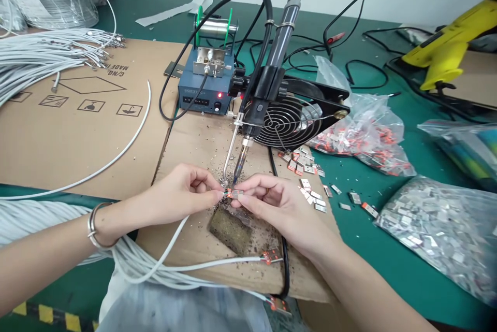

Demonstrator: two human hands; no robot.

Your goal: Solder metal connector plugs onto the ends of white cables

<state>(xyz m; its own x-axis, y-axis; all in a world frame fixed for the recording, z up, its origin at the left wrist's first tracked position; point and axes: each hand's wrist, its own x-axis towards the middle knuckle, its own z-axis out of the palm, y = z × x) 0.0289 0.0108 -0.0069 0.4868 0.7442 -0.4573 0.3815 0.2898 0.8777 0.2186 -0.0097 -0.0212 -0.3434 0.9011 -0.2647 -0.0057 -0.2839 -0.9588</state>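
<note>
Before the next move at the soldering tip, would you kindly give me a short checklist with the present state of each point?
1. Connector pinched between both hands: ok, left hand and right hand hold it from either side.
2. Connector under the soldering iron tip: ok, just below it; contact cannot tell.
3. Fingers clear of the tip: cannot tell, very close.
4. Station powered: ok, red light on.
5. Fan running: cannot tell.
6. Sponge within reach: ok, lies just below the hands.
</note>
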